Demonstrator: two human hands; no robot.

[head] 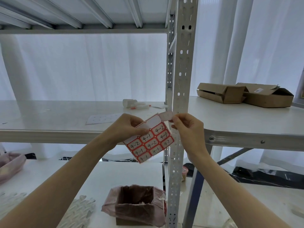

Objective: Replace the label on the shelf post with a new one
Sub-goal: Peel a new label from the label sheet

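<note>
My left hand (130,127) grips a sheet of red-bordered labels (150,142) by its upper left part; the labels carry handwritten "4-1" and "4-2". My right hand (187,127) pinches a single peeled label (166,116) between thumb and forefinger, its pale back facing me, just above the sheet's top right corner. The white perforated shelf post (182,66) rises directly behind and to the right of the peeled label. I see no label on the visible face of the post.
The middle shelf (49,116) holds a used label backing sheet (107,118) and small white rolls (136,104). A cardboard box lined with a pink bag (134,204) sits on the lower shelf. Two cardboard boxes (243,94) lie on the table to the right.
</note>
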